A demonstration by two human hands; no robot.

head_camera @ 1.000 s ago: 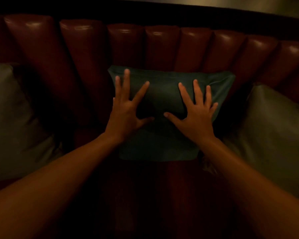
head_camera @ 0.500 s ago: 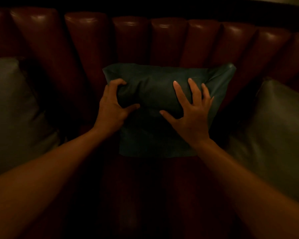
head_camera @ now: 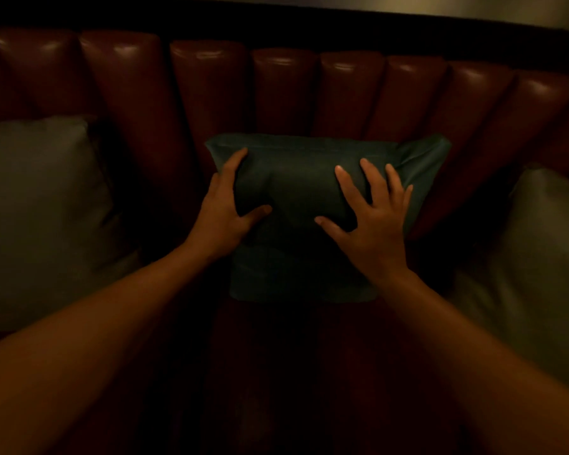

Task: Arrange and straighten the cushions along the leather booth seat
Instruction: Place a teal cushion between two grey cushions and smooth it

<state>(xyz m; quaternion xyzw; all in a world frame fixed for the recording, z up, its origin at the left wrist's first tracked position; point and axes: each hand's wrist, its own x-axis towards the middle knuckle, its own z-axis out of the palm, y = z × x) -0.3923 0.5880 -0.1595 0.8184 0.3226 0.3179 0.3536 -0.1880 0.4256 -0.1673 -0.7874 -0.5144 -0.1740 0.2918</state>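
A dark teal cushion (head_camera: 303, 178) leans upright against the red channelled leather backrest (head_camera: 211, 87) in the middle of the booth seat (head_camera: 293, 356). My left hand (head_camera: 224, 211) grips the cushion's left side, fingers wrapped round the edge and thumb pressed into its front. My right hand (head_camera: 372, 218) lies on the cushion's front right with fingers spread and thumb dug in. A grey-green cushion (head_camera: 40, 208) rests at the left, and another grey-green cushion (head_camera: 539, 257) rests at the right.
A dark ledge (head_camera: 342, 24) runs along the top of the backrest, with a pale wall strip behind it. Narrow gaps of bare seat separate the middle cushion from its neighbours. The light is dim.
My left hand went from lying flat and spread on the cushion's front to curling round its left side. My right hand's fingers have bent slightly into the cushion.
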